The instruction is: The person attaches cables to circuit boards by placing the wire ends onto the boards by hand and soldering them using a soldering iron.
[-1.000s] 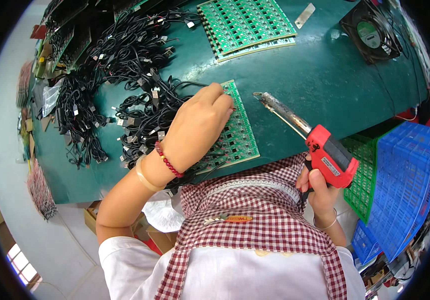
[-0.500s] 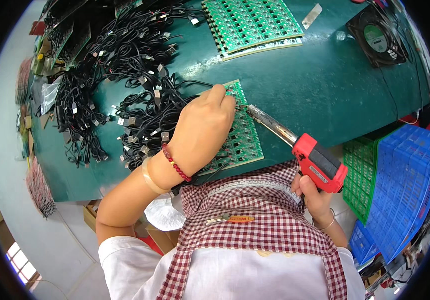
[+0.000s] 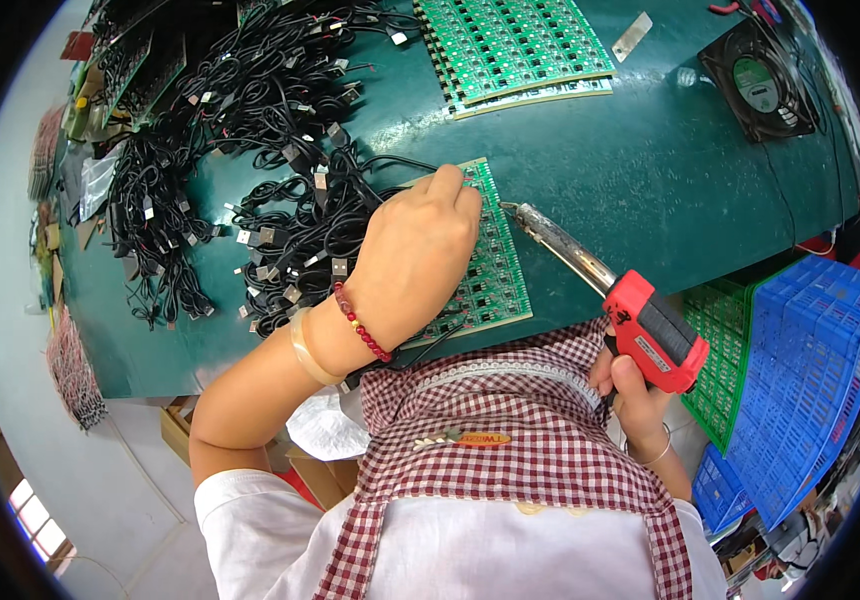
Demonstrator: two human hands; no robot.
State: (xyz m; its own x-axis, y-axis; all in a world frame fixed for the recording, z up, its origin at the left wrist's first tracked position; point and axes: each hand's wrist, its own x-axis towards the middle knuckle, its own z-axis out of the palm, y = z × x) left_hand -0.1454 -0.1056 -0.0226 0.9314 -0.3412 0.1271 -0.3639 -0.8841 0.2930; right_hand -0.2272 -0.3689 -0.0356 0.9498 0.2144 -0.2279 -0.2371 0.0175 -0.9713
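Note:
My left hand (image 3: 425, 240) is closed in a pinch over a green circuit board (image 3: 498, 262) near the table's front edge. Its fingertips, and whatever they pinch, are hidden behind the knuckles. A black cable (image 3: 397, 159) from the pile runs up to these fingers. Wrapped around the handle of a red and black soldering gun (image 3: 658, 335), my right hand (image 3: 632, 390) is at the apron's right side. The gun's metal barrel slants up and left, and its tip sits just off the board's right edge, apart from it.
Black USB cables (image 3: 285, 215) lie heaped at the left. Stacked green circuit boards (image 3: 520, 45) rest at the far middle, beside a small metal strip (image 3: 632, 38). A black fan (image 3: 755, 80) stands far right. Blue plastic crates (image 3: 800, 370) are below the table's right edge.
The soldering gun has moved right with my right hand, its tip leaving the spot on the board beside my left fingers. My left hand has shifted slightly right.

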